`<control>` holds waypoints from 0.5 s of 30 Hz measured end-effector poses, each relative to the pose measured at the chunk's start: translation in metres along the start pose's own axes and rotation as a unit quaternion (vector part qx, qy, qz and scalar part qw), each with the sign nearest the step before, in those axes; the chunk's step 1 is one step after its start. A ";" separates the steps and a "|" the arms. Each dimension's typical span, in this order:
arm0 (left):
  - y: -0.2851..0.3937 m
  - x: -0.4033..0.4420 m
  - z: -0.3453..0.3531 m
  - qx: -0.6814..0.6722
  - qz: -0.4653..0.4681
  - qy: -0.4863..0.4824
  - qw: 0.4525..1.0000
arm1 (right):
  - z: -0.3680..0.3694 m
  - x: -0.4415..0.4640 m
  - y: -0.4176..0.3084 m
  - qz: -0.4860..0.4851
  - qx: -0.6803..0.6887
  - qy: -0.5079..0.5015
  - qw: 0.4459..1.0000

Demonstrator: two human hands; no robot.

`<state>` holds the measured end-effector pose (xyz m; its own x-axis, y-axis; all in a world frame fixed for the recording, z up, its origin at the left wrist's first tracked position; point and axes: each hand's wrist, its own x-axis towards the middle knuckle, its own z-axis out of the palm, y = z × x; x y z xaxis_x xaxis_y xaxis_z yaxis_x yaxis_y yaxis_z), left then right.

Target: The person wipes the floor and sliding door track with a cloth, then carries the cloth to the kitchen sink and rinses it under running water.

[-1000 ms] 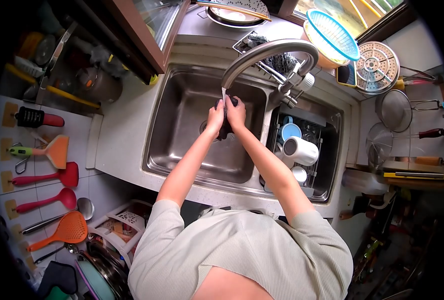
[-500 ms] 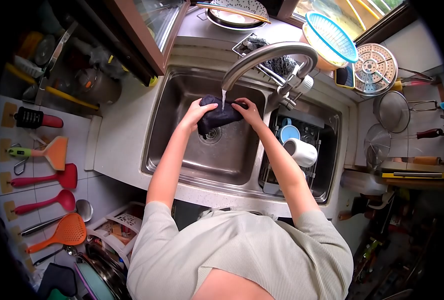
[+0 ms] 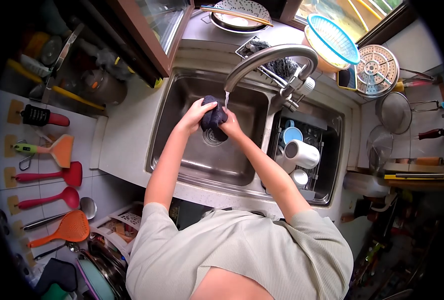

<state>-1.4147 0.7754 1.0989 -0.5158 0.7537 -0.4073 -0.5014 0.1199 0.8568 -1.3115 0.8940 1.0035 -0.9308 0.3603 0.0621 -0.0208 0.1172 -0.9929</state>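
Observation:
A dark, wet cloth (image 3: 212, 116) is bunched up between my two hands over the left sink basin (image 3: 197, 167). My left hand (image 3: 198, 115) grips its left side, thumb across the top. On the right side, my right hand (image 3: 229, 123) is closed around the cloth. Water runs from the curved metal faucet (image 3: 269, 51) in a thin stream close to my right hand. Beneath the cloth, the drain strainer (image 3: 213, 138) is partly hidden.
In the right basin, a dish rack (image 3: 306, 194) holds a white mug (image 3: 302, 154) and a blue cup (image 3: 290, 135). Behind the faucet is a wire caddy with scrubbers (image 3: 282, 67). A bowl with chopsticks (image 3: 242, 12) stands by the window, and a blue basket (image 3: 333, 39) at the back right.
The cloth was spread wider under the stream; now it is squeezed into a narrower bundle. My right hand has moved left, towards my left hand. The view has shifted slightly.

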 end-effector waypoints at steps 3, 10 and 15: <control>0.008 -0.020 -0.015 0.009 -0.041 -0.003 0.999 | -0.022 0.011 -0.009 0.049 -0.014 0.031 0.998; -0.039 -0.018 -0.004 0.142 0.121 -0.053 0.981 | -0.047 0.014 -0.057 0.107 0.308 -0.006 0.945; -0.059 -0.002 0.033 0.140 0.147 0.015 0.979 | -0.039 0.004 -0.076 0.189 0.552 0.010 0.812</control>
<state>-1.3614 0.7880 1.0593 -0.6313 0.7635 -0.1364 -0.1212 0.0766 0.9897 -1.2993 0.9229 1.0828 -0.9407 0.1936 -0.2786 -0.0592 -0.9022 -0.4271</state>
